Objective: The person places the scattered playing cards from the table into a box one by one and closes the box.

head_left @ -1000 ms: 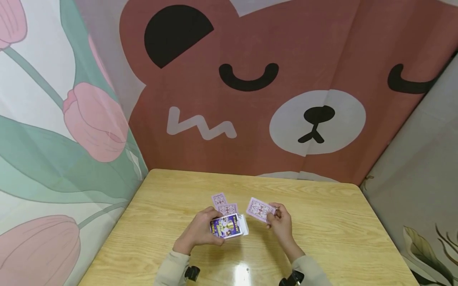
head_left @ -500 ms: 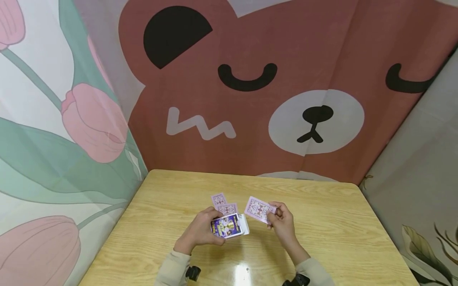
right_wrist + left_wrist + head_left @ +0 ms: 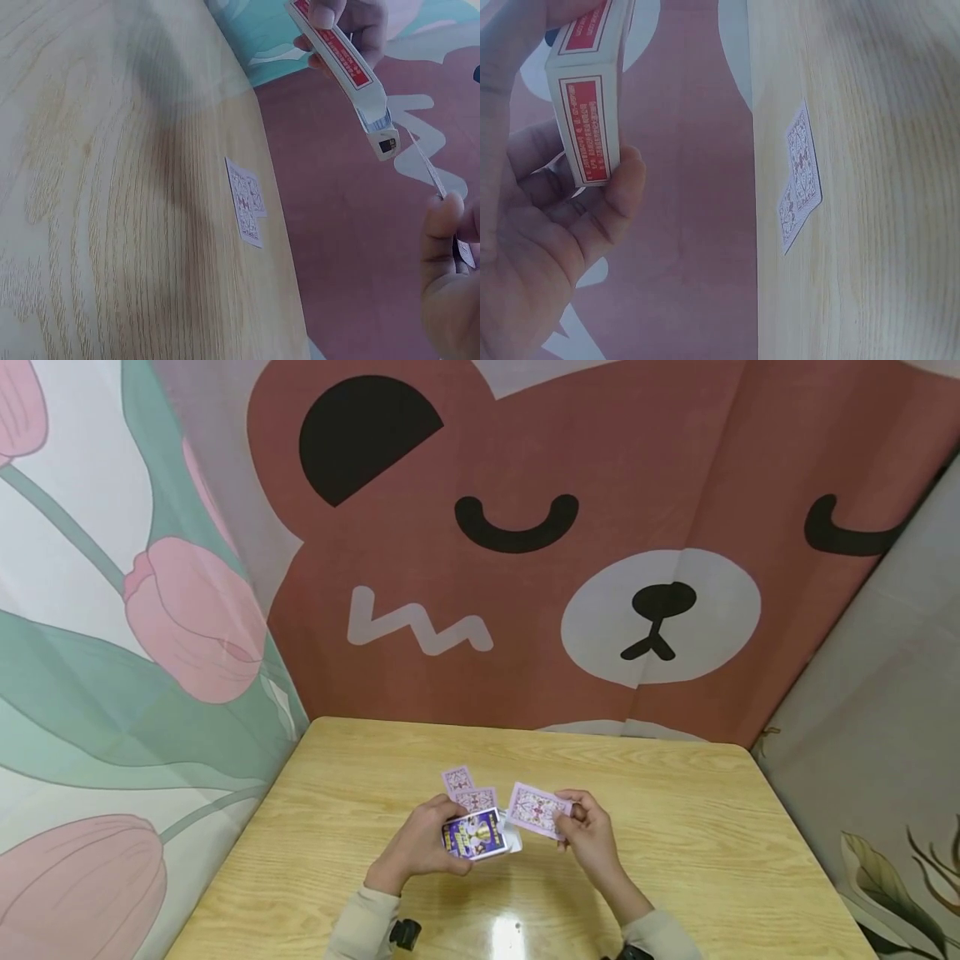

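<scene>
In the head view my left hand [image 3: 417,843] grips a playing card box [image 3: 474,833], printed purple with a gold trophy. Red label panels show on the narrow sides of the box [image 3: 587,127] in the left wrist view. At its right end the white flap [image 3: 385,144] hangs open. My right hand [image 3: 596,837] pinches a playing card [image 3: 536,808] between thumb and fingers, its patterned back upward. The card's left edge overlaps the flap in the head view; seen edge-on from the right wrist, the card [image 3: 426,161] points at the open end.
Beyond the box, two overlapping playing cards [image 3: 802,161] lie back up on the wooden table [image 3: 360,752]. A bear-print cloth [image 3: 420,685] rises behind the table, with a tulip-print cloth [image 3: 195,618] along the left.
My right hand has brought the card slightly left and down, from apart from the box to overlapping its open flap. The left hand and box have hardly moved.
</scene>
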`<state>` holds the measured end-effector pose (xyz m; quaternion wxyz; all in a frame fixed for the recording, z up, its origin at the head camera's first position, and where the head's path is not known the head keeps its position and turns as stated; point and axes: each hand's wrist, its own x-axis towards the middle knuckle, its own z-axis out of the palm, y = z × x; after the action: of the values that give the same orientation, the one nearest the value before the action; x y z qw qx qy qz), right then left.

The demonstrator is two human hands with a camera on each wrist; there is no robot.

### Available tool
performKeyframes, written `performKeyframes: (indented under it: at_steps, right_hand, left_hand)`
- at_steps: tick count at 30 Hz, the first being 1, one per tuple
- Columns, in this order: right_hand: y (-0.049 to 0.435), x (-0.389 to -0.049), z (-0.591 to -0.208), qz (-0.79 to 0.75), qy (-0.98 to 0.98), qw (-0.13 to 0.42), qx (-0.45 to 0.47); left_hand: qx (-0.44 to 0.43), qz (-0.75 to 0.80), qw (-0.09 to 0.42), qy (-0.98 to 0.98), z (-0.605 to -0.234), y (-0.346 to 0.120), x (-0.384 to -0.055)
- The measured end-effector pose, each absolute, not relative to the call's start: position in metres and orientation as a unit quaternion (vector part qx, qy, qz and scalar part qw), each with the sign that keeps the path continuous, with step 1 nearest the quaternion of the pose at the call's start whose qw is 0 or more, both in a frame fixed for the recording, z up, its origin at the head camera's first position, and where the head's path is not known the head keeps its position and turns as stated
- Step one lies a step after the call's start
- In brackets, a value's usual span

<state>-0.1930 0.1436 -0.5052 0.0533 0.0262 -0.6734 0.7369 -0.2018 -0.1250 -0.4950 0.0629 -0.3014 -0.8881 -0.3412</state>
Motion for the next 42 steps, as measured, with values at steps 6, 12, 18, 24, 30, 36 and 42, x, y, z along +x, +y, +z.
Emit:
performKeyframes:
  at_steps: [6,12,18,24,30,36,42]
  right_hand:
    - [0.142,-0.190,-0.505,0.725,-0.685,0.045,0.060]
    - [0.141,-0.189,-0.508,0.710,-0.699,0.049,0.076]
    - [0.140,-0.187,-0.507,0.707,-0.704,0.015,0.065]
    - [0.140,-0.181,-0.489,0.694,-0.715,-0.013,0.085]
    - [0.139,-0.178,-0.475,0.664,-0.741,-0.033,0.094]
    - [0.138,-0.180,-0.474,0.661,-0.740,-0.042,0.117]
    - [0.131,-0.181,-0.469,0.647,-0.746,-0.063,0.145]
  left_hand:
    - [-0.301,-0.336,0.065,-0.890,-0.495,-0.123,-0.202]
    - [-0.298,-0.335,0.067,-0.891,-0.495,-0.122,-0.201]
    - [-0.298,-0.339,0.058,-0.890,-0.495,-0.123,-0.201]
    - [-0.301,-0.341,0.056,-0.889,-0.493,-0.123,-0.201]
    - [-0.303,-0.341,0.056,-0.888,-0.493,-0.123,-0.201]
    - [-0.302,-0.343,0.048,-0.888,-0.494,-0.123,-0.202]
    - [-0.315,-0.336,0.059,-0.885,-0.495,-0.120,-0.202]
